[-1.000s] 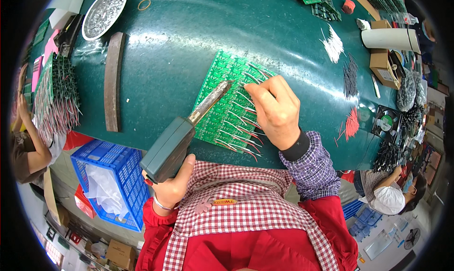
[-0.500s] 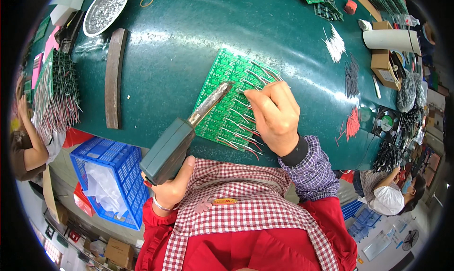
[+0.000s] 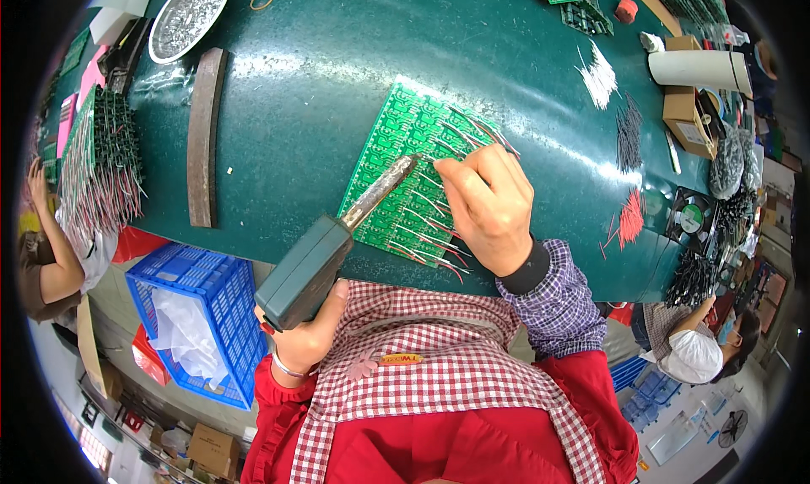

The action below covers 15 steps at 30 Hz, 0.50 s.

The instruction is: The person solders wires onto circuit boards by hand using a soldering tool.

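Note:
My left hand (image 3: pixel 309 336) is wrapped round the handle of a soldering gun (image 3: pixel 304 269) with a dark green body. Its metal tip reaches over the middle of a green circuit board panel (image 3: pixel 380 163) lying on the table. Several red, white and dark wires (image 3: pixel 422 235) stick out from the panel's right part. Just right of the tip, my right hand (image 3: pixel 489 205) pinches a thin wire (image 3: pixel 427 158), most of it hidden by the fingers. That hand hangs over the panel's right edge and covers some wires.
On the green table (image 3: pixel 287 138) lie a curved brown bar (image 3: pixel 204 138), a metal dish (image 3: pixel 189 18) of silvery bits, and white (image 3: pixel 598 77), black (image 3: pixel 629 136) and red wire bundles (image 3: pixel 630 216). A blue crate (image 3: pixel 202 315) stands below left. Other people sit at both sides.
The panel has shifted slightly away from me and turned a little. The soldering gun's tip has come slightly nearer me. My right hand stays almost in place, still pinching.

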Each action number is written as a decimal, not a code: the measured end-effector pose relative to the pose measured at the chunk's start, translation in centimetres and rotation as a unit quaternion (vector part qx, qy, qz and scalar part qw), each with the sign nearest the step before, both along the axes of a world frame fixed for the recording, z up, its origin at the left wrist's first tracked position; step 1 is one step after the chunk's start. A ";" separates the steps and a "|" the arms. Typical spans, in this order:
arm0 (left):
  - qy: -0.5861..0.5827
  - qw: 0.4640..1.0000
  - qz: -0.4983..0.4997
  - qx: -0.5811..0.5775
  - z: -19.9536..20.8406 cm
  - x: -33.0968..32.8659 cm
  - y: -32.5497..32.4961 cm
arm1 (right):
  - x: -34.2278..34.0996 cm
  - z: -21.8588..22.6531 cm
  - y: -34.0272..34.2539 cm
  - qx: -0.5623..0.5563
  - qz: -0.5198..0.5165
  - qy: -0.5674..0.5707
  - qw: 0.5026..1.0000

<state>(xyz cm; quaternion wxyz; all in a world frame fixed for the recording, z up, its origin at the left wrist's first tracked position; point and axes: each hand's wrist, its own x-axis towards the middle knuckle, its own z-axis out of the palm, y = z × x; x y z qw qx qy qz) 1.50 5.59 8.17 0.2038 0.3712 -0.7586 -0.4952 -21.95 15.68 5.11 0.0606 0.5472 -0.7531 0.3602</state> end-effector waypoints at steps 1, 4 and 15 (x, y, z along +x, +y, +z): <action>-0.004 1.000 -0.015 -0.024 -0.1 0.0 -0.1 | 0.0 -0.1 0.0 0.004 -0.001 -0.001 1.000; -0.002 0.999 -0.020 -0.036 -0.2 0.1 0.1 | 0.0 0.0 0.0 0.004 -0.001 0.004 1.000; 0.007 1.000 0.007 0.029 0.5 -0.2 0.1 | 0.1 0.1 -0.1 0.007 -0.005 0.018 1.000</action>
